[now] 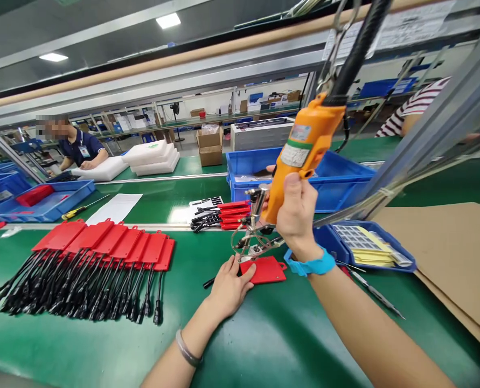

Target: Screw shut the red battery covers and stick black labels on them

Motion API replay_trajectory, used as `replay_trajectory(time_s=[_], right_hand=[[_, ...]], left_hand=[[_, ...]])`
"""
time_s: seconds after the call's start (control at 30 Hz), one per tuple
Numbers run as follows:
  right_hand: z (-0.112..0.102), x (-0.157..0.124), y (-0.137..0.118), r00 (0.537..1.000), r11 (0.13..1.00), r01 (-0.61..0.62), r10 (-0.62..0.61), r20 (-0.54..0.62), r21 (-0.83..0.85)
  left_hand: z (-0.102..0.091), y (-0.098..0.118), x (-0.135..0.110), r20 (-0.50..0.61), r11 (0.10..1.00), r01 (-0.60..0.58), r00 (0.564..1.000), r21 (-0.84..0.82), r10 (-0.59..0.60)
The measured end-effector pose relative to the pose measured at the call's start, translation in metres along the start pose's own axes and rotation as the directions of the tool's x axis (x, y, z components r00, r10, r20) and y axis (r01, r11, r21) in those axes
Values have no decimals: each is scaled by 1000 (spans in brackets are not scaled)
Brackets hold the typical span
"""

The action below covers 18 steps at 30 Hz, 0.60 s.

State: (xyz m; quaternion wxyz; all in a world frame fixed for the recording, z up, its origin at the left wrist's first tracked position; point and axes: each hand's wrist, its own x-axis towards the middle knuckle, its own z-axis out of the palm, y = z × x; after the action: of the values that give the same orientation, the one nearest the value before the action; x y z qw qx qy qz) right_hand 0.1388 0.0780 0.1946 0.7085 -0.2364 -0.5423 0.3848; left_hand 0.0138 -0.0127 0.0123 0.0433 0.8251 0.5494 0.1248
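Note:
My right hand (294,213) is wrapped round an orange electric screwdriver (300,153) that hangs from a black cable, its metal tip pointing down at a red plastic plate (266,269) on the green mat. My left hand (228,288) lies with fingers pressed on the left edge of that red plate, steadying it. A black cable end sticks out under the left hand. A blue band sits on my right wrist.
A row of several red plates with black cables (98,264) lies at the left. A small stack of red plates (227,214) sits behind. Blue bins (345,178), a blue tray of labels (364,245), cardboard (450,253) and other workers stand around.

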Motion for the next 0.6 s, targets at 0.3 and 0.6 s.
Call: replay_trajectory(time_s=[0.3, 0.6], right_hand=[[9, -24, 46, 990, 992, -127, 126, 56, 4], [15, -37, 63, 984, 990, -135, 138, 109, -39]], left_hand=[[1, 0, -1, 2, 998, 9, 1000, 63, -9], [7, -2, 1, -16, 999, 29, 999, 20, -28]])
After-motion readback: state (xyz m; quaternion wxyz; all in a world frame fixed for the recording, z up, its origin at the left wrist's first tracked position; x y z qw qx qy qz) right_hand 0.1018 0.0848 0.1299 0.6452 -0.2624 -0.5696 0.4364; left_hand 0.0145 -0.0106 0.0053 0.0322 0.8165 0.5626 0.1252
